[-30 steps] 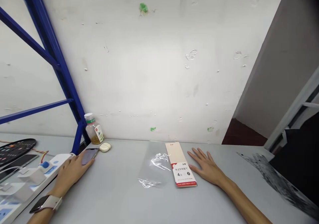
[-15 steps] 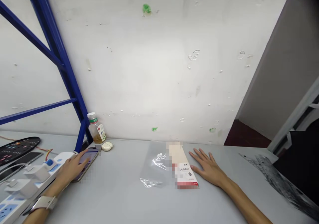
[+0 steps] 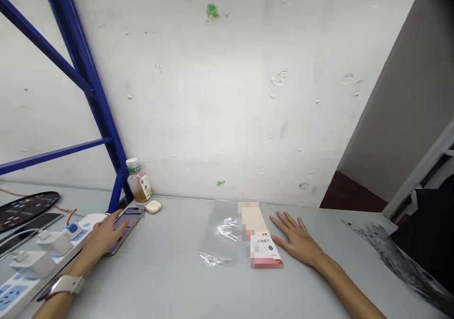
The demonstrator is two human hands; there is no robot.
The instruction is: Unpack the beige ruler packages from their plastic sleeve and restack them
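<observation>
My left hand (image 3: 102, 234) rests on the near-left side of a smartphone (image 3: 128, 223), which lies face up on the grey table. Its fingers are stretched out and apart, with the thumb over the screen; whether any fingertip presses the glass I cannot tell. My right hand (image 3: 298, 239) lies flat, palm down, fingers spread and holding nothing. Beside its thumb is a flat beige and white printed packet (image 3: 263, 248) with a red lower edge, partly blurred out. A clear plastic bag (image 3: 222, 236) lies flat just left of that packet.
At the left, a white power strip (image 3: 80, 236) carries several plugs. A jar (image 3: 139, 186) and a small cream case (image 3: 153, 207) stand near the wall by a blue metal frame (image 3: 101, 120). Crumpled grey plastic (image 3: 393, 257) lies at the right.
The view has shifted slightly. Both hands keep nearly the same places, the left on the phone and the right flat beside the packet.
</observation>
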